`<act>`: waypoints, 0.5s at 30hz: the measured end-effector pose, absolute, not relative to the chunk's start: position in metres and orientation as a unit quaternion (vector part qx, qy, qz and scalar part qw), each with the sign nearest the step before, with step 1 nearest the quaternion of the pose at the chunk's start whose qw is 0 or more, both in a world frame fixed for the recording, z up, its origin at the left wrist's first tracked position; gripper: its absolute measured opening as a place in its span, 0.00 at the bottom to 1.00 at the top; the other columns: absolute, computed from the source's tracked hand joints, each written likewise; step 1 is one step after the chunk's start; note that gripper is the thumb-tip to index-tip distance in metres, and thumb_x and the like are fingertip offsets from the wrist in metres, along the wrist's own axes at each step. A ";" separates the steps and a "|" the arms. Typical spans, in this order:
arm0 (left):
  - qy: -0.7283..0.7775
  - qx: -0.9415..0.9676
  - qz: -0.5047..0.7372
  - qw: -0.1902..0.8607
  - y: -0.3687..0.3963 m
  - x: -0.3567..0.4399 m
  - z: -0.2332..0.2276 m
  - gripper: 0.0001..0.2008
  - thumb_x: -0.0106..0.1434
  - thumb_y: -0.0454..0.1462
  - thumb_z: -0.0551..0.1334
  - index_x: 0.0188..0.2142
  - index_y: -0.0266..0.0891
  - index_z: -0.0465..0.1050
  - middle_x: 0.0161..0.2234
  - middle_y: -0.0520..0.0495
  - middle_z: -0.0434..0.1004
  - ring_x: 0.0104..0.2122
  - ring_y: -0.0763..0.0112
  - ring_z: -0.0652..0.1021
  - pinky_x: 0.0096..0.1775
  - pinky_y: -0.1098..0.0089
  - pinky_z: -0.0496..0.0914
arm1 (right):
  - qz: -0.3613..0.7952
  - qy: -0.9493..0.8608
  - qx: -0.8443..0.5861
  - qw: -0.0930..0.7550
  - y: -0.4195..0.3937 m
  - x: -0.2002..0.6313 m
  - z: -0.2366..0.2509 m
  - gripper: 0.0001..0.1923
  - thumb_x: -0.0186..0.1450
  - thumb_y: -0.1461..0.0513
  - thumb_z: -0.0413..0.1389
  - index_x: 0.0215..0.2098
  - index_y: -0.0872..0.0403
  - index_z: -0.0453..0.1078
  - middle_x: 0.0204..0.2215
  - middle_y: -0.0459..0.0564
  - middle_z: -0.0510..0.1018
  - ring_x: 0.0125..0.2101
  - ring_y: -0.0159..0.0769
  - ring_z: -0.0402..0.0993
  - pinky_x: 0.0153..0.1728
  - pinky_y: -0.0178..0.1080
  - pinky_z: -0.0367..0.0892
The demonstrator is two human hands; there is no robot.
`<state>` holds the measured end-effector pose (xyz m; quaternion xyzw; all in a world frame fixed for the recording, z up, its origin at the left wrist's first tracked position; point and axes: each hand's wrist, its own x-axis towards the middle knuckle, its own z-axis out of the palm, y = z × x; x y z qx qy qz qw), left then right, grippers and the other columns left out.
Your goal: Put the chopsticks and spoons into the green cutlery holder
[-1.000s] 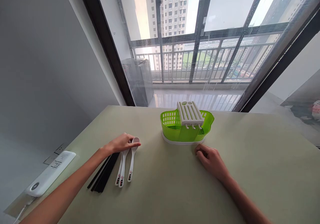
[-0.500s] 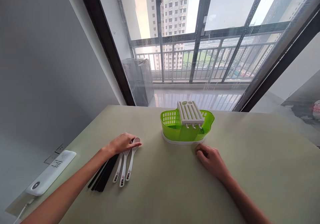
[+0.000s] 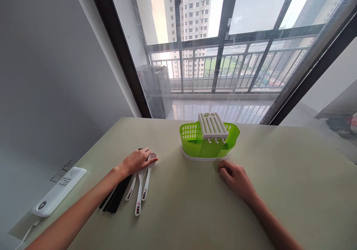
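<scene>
My left hand (image 3: 137, 161) is over a row of white spoons (image 3: 148, 181), its fingers curled around the upper part of the middle spoon (image 3: 140, 194). The thumb lies across the bowl of the rightmost spoon. Under the hand's left side lies a bundle of black chopsticks (image 3: 118, 196), their far ends mostly covered. My right hand (image 3: 233, 175) rests on the table with fingers curled and nothing visible in them. Just beyond it stands a green basket (image 3: 195, 149) with a white slotted rack (image 3: 213, 125) across its top and small hooks at the front.
A white power strip (image 3: 60, 190) with a cable stands at the table's left edge, by the wall. The pale green table (image 3: 189, 213) reaches to a large window (image 3: 195, 75), with a balcony and buildings outside.
The middle spoon's handle has shifted a little toward me and stands out further from the others. The left hand has barely moved; the right hand and basket are still.
</scene>
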<state>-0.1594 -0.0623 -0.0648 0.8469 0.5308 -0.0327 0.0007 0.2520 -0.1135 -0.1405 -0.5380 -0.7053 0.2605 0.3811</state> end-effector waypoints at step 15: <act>0.505 0.851 -0.114 -0.088 -0.061 -0.158 -0.054 0.28 0.75 0.52 0.41 0.42 0.38 0.73 0.41 0.41 0.76 0.30 0.63 0.80 0.29 0.67 0.70 | 0.263 -0.706 -0.531 0.388 -0.113 0.252 -0.143 0.11 0.65 0.60 0.48 0.26 0.52 0.67 0.22 0.43 0.71 0.24 0.32 0.63 0.29 0.34 0.59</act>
